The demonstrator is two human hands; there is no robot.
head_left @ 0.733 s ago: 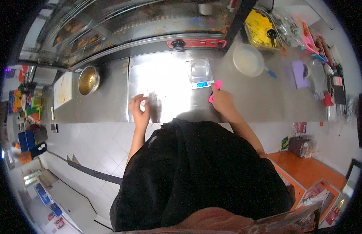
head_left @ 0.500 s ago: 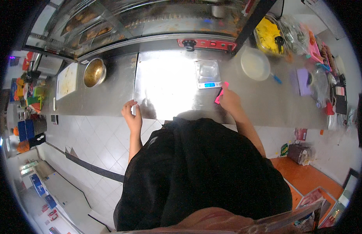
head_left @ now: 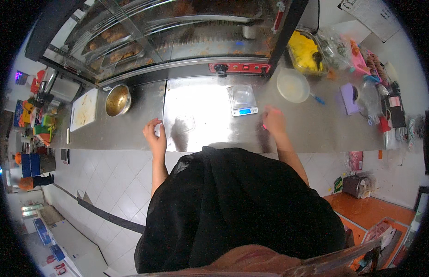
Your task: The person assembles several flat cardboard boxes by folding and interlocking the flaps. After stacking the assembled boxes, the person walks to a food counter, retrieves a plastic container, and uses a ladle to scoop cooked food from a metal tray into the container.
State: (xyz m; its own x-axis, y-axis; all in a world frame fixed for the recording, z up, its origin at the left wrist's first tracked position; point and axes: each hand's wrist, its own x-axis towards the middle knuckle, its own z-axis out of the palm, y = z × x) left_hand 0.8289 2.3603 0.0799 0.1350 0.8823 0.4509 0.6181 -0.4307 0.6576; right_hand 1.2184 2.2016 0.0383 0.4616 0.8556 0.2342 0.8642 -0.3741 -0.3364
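My left hand (head_left: 154, 134) is at the front of the steel counter, fingers loosely bent and apart, holding nothing. A faint clear plastic piece (head_left: 184, 123), like a lid or shallow tub, lies on the bright steel to its right. My right hand (head_left: 274, 121) is closed around a small bright pink object (head_left: 265, 126); only a bit of it shows, so its kind stays unclear. Just left of that hand is a white digital scale (head_left: 244, 111) with a lit blue display. On the scale sits a clear square plastic container (head_left: 242, 97).
A steel bowl (head_left: 118, 100) and a white cutting board (head_left: 84, 110) stand at the left. Toward the right are a pale round bowl (head_left: 293, 86), a blue-handled tool (head_left: 319, 99) and a tray of yellow food (head_left: 306, 51). A glass display cabinet (head_left: 177, 37) lines the back.
The head view has shifted, so the counter sits lower in the picture. My right hand has moved slightly away from the scale, and the pink object is now mostly hidden. My left hand keeps its pose.
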